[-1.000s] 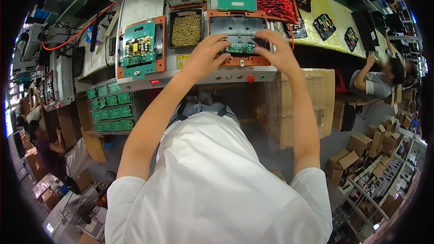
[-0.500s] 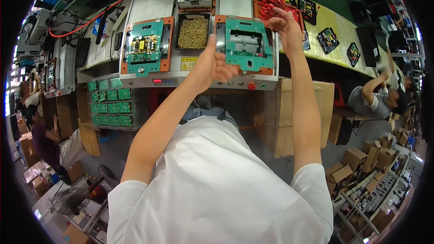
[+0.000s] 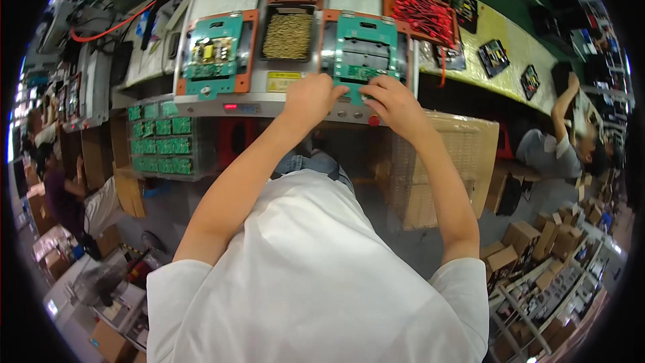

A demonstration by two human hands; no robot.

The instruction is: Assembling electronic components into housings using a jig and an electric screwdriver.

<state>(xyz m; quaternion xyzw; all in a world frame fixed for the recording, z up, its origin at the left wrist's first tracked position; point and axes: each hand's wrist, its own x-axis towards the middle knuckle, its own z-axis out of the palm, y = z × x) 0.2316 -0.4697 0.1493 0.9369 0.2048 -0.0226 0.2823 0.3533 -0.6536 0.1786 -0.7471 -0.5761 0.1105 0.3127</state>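
Grey machine top, two fixtures set along its near edge. Right-hand fixture: green frame lying flat over an orange base, toward the near right corner; green circuit board shows in the near part of its window. Left hand at the frame's near left corner, fingers curled under, thumb stretched toward the frame's near edge; cannot tell whether it grips. Right hand at the near right corner, thumb and fingers bent with a narrow gap, close to the small latch at the middle of the near edge; pinch or mere touch, cannot tell. Left fixture, near left corner of the top, carries a board with yellow parts. Between fixtures, a black tray of small brass-coloured pieces. Beyond the right fixture's far right corner, a heap of red leads.
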